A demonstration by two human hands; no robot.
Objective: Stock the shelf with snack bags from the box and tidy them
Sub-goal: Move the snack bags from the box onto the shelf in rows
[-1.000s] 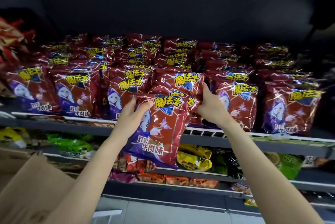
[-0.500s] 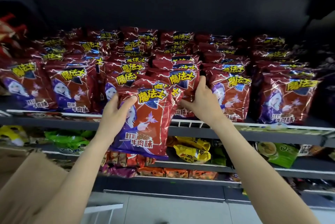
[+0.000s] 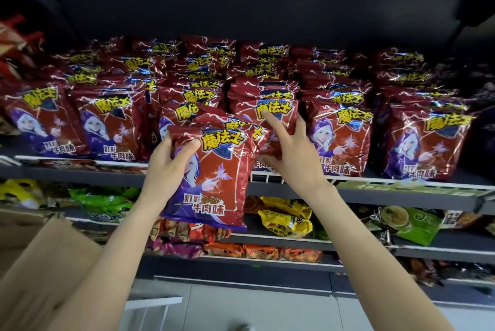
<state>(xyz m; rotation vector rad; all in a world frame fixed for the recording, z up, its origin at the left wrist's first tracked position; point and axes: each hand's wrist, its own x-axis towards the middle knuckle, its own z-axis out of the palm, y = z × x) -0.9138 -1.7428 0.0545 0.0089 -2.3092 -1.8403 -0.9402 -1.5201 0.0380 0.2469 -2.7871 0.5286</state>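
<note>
Right hand lifted, fingers now spread on shelf bags; left hand grasps red bag by left edge.

**A shop's snack aisle**

We are facing retail shelving: a dark metal shelf with a wire front rail carries many identical red snack bags standing in rows, faces forward. Below it, lower shelves hold yellow packets, green packets and orange packets.
</note>
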